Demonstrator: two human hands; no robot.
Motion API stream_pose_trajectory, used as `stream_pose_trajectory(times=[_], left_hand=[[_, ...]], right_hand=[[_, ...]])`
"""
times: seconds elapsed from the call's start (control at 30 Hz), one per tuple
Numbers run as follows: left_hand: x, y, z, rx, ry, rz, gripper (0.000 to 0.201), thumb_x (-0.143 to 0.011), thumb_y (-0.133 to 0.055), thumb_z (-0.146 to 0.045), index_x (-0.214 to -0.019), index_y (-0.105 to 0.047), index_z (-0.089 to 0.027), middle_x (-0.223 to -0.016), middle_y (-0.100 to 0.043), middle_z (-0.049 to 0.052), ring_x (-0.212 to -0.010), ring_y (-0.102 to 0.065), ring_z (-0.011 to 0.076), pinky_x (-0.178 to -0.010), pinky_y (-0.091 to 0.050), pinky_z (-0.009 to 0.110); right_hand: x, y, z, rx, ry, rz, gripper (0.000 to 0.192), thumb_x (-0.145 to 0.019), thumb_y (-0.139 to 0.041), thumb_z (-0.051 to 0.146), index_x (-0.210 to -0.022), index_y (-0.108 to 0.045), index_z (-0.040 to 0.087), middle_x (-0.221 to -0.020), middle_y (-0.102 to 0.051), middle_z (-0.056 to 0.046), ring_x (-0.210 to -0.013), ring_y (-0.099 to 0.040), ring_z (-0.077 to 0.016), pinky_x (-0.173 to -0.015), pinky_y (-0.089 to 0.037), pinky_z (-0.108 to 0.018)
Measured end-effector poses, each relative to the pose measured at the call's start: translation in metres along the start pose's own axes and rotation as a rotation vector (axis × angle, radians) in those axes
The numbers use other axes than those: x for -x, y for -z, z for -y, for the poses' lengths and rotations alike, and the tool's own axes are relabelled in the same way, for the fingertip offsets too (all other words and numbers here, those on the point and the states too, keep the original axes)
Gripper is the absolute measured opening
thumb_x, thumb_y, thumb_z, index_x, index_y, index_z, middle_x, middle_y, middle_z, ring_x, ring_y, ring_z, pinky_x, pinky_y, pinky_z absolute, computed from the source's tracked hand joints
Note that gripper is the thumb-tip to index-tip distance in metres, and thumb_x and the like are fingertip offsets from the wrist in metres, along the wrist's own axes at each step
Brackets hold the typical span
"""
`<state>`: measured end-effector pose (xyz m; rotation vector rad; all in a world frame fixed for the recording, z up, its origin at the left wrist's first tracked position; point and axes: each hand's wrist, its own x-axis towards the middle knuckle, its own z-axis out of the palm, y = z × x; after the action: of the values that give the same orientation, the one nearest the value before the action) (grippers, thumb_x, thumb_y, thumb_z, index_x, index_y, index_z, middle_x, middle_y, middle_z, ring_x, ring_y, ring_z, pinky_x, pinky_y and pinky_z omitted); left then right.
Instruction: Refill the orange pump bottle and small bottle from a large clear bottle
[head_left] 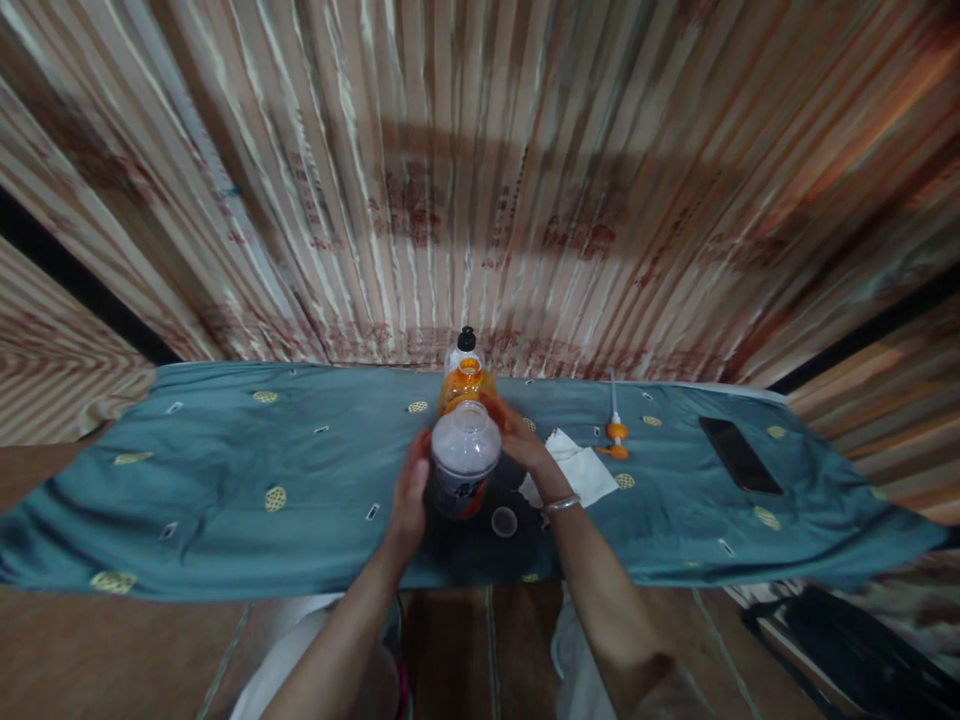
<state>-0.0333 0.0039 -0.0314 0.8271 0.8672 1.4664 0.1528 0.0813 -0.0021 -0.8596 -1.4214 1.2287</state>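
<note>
A clear plastic bottle with an uncapped neck and a dark, orange-marked label stands in front of me. My left hand rests along its left side, thumb against it; the far fingers are partly hidden. Just behind stands an orange bottle, its neck also uncovered. My right hand reaches past the clear bottle, its fingers curled at the orange bottle's right side. Furthest back is a pale bottle with a black cap, mostly hidden. A small round cap lies near the clear bottle.
White paper lies by my right wrist. An orange pump top with its tube is further right, then a dark phone. A teal patterned cloth covers the table; striped curtains hang behind it.
</note>
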Motion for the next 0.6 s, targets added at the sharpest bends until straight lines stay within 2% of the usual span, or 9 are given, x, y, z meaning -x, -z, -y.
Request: stream_pose_trajectory(times=[0.07, 0.13, 0.2, 0.33, 0.47, 0.6], left_hand=[[0.011, 0.000, -0.001, -0.165, -0.049, 0.031, 0.069, -0.075, -0.079, -0.054, -0.135, -0.062, -0.024, -0.152, -0.058, 0.011, -0.151, -0.042, 0.0324, -0.126, -0.028, 0.045], [0.016, -0.003, -0.001, -0.368, -0.036, 0.062, 0.088, -0.062, -0.088, -0.047, -0.140, -0.056, -0.019, -0.150, -0.058, 0.015, -0.145, -0.047, 0.0359, -0.125, -0.029, 0.050], [0.017, -0.007, -0.001, -0.515, -0.009, 0.044, 0.098, -0.054, -0.092, -0.041, -0.140, -0.053, -0.016, -0.147, -0.060, 0.018, -0.141, -0.052, 0.0373, -0.122, -0.033, 0.052], [0.015, -0.014, 0.002, -0.603, -0.017, 0.003, 0.095, -0.053, -0.092, -0.036, -0.137, -0.053, -0.016, -0.140, -0.063, 0.017, -0.133, -0.058, 0.0355, -0.115, -0.043, 0.051], [0.014, -0.016, 0.003, -0.646, -0.055, -0.008, 0.094, -0.048, -0.093, -0.028, -0.133, -0.054, -0.020, -0.139, -0.064, 0.015, -0.132, -0.060, 0.0345, -0.113, -0.044, 0.050], [0.013, -0.018, 0.000, -0.690, -0.017, -0.026, 0.087, -0.047, -0.092, -0.026, -0.126, -0.056, -0.018, -0.134, -0.067, 0.015, -0.127, -0.063, 0.0339, -0.109, -0.048, 0.050]], right_hand=[[-0.003, -0.003, -0.004, 0.052, -0.017, -0.028, 0.076, -0.062, -0.090, 0.043, -0.131, -0.065, 0.025, -0.137, -0.070, -0.008, -0.130, -0.064, -0.0283, -0.115, -0.049, -0.043], [-0.005, -0.002, -0.007, 0.111, -0.043, -0.050, 0.070, -0.064, -0.088, 0.035, -0.128, -0.066, 0.022, -0.130, -0.073, -0.008, -0.126, -0.065, -0.0292, -0.112, -0.050, -0.043], [-0.006, -0.001, -0.010, 0.153, -0.069, -0.069, 0.059, -0.066, -0.086, 0.029, -0.122, -0.070, 0.020, -0.122, -0.076, -0.008, -0.121, -0.067, -0.0296, -0.110, -0.052, -0.044], [-0.005, -0.007, -0.017, 0.179, -0.127, -0.081, 0.044, -0.070, -0.082, 0.030, -0.111, -0.071, 0.019, -0.109, -0.079, -0.007, -0.109, -0.071, -0.0265, -0.102, -0.056, -0.043], [-0.005, -0.015, -0.024, 0.169, -0.140, -0.075, 0.045, -0.070, -0.083, 0.035, -0.109, -0.069, 0.018, -0.100, -0.079, -0.006, -0.103, -0.073, -0.0247, -0.096, -0.059, -0.040], [-0.008, -0.013, -0.028, 0.173, -0.137, -0.080, 0.044, -0.069, -0.084, 0.036, -0.106, -0.070, 0.017, -0.097, -0.079, -0.005, -0.100, -0.072, -0.0245, -0.095, -0.059, -0.040]])
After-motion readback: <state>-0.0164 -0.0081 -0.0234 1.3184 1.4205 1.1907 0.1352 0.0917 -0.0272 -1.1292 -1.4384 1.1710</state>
